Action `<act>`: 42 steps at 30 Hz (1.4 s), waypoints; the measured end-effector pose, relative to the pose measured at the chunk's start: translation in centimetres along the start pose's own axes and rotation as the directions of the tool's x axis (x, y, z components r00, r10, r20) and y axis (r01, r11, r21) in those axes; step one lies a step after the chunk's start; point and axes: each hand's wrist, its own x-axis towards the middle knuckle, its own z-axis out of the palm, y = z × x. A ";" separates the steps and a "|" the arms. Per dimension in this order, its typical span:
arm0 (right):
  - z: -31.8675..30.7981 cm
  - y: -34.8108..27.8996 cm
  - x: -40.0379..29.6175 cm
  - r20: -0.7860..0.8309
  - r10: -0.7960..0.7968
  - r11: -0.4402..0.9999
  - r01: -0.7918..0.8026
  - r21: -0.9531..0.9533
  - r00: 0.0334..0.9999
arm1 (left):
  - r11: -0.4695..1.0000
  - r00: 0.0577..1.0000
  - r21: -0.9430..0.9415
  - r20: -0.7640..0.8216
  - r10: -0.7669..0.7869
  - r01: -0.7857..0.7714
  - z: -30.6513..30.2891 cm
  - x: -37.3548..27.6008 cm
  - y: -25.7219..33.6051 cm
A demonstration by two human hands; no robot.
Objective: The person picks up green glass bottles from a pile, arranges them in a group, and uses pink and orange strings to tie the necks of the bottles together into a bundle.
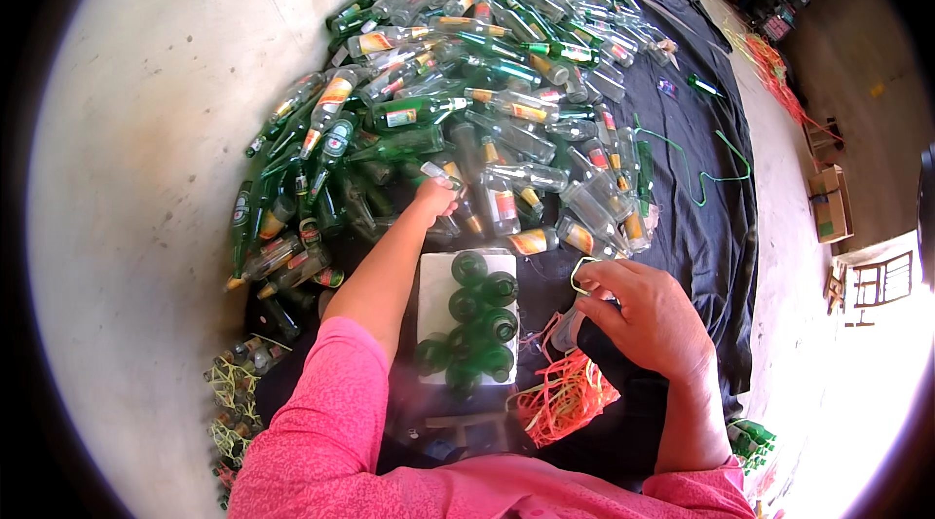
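Note:
My left hand point(437, 198) reaches into the near edge of a large heap of glass bottles point(504, 106), its fingers closed round the neck of a clear glass bottle point(438, 172). My right hand point(650, 311) is at the right with fingers and thumb curled on a thin pale-green loop of strapping point(577, 278). Between my forearms lies a white board point(431, 314), on which several green glass bottles point(467, 307) stand close together in rows. Right of the board is a bundle of orange and yellow plastic strips point(566, 398).
The heap rests on a black sheet point(701, 227) against a pale wall point(146, 154). Bottles tied with yellow strips point(237, 402) stand at lower left, tied green bottles point(751, 439) at lower right. A cardboard box point(831, 205) and orange strips point(778, 77) lie farther right.

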 end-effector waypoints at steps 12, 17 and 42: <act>0.7 -1.3 0.2 -0.004 -0.007 0.998 0.006 -0.062 1.000 | 0.689 0.792 0.723 -0.391 0.469 -0.051 -13.6 0.1 0.5; 1.0 -1.4 1.2 -0.005 -0.009 0.999 0.009 -0.052 1.000 | 0.533 0.843 0.846 -0.271 0.465 -0.022 -14.3 1.9 3.2; 3.1 -2.7 3.2 0.004 -0.172 0.980 0.171 -0.104 0.985 | 0.505 0.893 0.854 -0.125 0.432 -0.125 -18.1 -14.3 11.6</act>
